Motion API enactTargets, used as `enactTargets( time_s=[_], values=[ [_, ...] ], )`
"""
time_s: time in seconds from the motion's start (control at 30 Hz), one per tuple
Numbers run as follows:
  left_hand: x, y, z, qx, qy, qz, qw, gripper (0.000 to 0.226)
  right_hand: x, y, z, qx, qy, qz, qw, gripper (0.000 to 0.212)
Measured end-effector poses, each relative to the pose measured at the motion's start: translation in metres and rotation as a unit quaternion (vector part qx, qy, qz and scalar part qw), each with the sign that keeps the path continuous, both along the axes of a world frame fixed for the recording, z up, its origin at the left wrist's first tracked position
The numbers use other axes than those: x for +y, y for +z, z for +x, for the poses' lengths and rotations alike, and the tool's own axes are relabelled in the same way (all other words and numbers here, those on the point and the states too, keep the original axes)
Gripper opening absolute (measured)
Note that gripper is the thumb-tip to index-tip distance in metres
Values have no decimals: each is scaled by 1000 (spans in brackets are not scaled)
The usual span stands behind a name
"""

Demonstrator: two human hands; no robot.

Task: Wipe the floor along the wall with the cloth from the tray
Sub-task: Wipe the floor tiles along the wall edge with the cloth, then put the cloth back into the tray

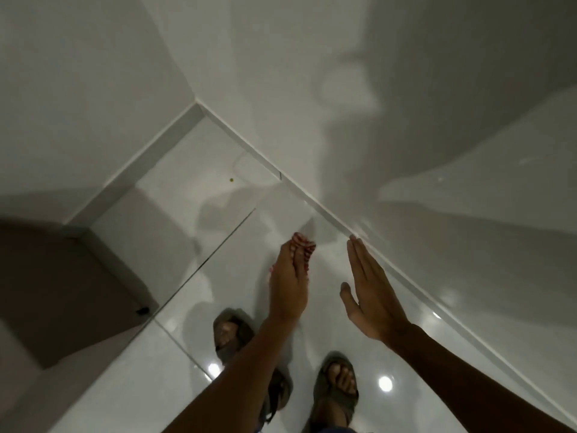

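Note:
My left hand (288, 281) is closed around a red-and-white striped cloth (304, 248), which sticks out past my fingertips above the glossy white tiled floor (199, 195). My right hand (370, 295) is flat and open, fingers together, its tips near the white baseboard (315, 204) of the wall (406, 120) on the right. Whether the cloth touches the floor cannot be told. No tray is in view.
Two walls meet in a corner at the upper left of the floor. A brown cabinet or door (59, 292) stands at the left. A small green speck (231, 180) lies on the tile near the corner. My sandalled feet (335, 382) are at the bottom.

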State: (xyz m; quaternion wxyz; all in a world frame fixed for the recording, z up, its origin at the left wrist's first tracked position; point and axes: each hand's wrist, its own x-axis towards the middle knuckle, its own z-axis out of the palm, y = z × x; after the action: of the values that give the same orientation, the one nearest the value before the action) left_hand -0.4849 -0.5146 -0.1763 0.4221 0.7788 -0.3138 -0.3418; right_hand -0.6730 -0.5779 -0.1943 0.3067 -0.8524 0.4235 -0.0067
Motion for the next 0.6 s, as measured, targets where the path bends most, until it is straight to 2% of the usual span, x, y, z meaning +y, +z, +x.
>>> enactTargets(
  time_s=[0.07, 0.27, 0.43, 0.5, 0.6],
  values=[
    [10, 55, 15, -30, 29, -24, 999, 26, 10, 55, 10, 0, 6, 5, 1000, 84],
    [63, 204, 54, -42, 98, -24, 994, 26, 50, 201, 45, -26, 30, 12, 999, 83],
    [129, 310, 101, 57, 204, -35, 977, 24, 87, 284, 105, -75, 84, 23, 993, 81],
    [165, 340, 127, 97, 262, -41, 959, 16, 106, 309, 140, -100, 106, 30, 989, 81],
    [224, 361, 170, 120, 363, -30, 923, 28, 140, 330, 199, -114, 131, 32, 984, 80]
  ],
)
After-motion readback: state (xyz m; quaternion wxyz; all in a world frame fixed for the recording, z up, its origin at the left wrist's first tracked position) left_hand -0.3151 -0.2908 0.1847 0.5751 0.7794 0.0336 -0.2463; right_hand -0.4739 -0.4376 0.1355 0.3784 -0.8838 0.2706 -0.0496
